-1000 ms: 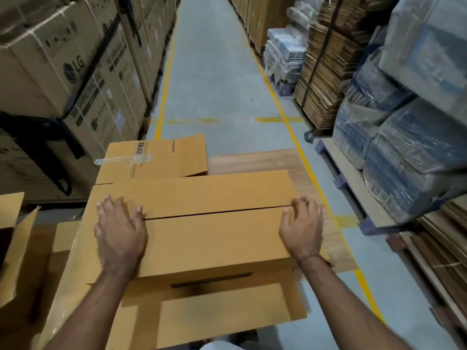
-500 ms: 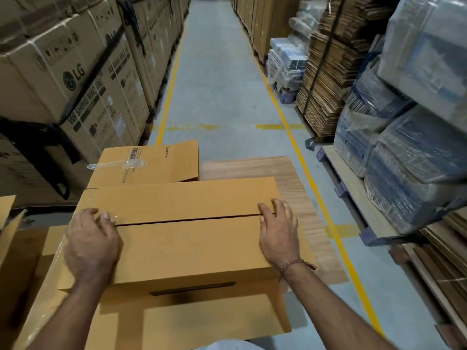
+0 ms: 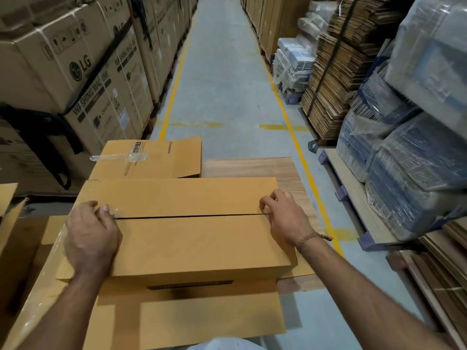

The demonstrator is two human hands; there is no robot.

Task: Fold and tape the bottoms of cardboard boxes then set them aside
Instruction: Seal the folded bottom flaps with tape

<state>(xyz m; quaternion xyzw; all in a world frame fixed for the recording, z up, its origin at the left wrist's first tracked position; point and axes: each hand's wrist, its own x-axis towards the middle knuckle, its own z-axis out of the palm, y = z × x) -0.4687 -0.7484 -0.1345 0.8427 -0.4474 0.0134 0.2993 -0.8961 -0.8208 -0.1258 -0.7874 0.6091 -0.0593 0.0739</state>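
A tan cardboard box (image 3: 182, 233) lies bottom-up on a wooden counter (image 3: 255, 166), its two long flaps folded shut and meeting at a dark seam that runs left to right. The left hand (image 3: 91, 238) presses flat on the near flap at the seam's left end, fingers (image 3: 104, 210) together, beside a scrap of clear tape (image 3: 115, 212). The right hand (image 3: 285, 218) rests at the seam's right end, its fingers curled over the box edge; a beaded bracelet (image 3: 312, 237) circles that wrist. Behind the box an opened flap (image 3: 151, 157) reads "Crompton" and carries a crumpled clear tape strip (image 3: 118, 156). At far left, stacked cartons (image 3: 75, 66) read "LG" and "WASHING MACHINE". The counter's right edge lies just beside a yellow floor line (image 3: 290, 122); the grey aisle (image 3: 222, 72) beyond runs open between the stacks. Bundles of flat cardboard (image 3: 336, 72) and plastic-wrapped packs (image 3: 409, 152) line the right.
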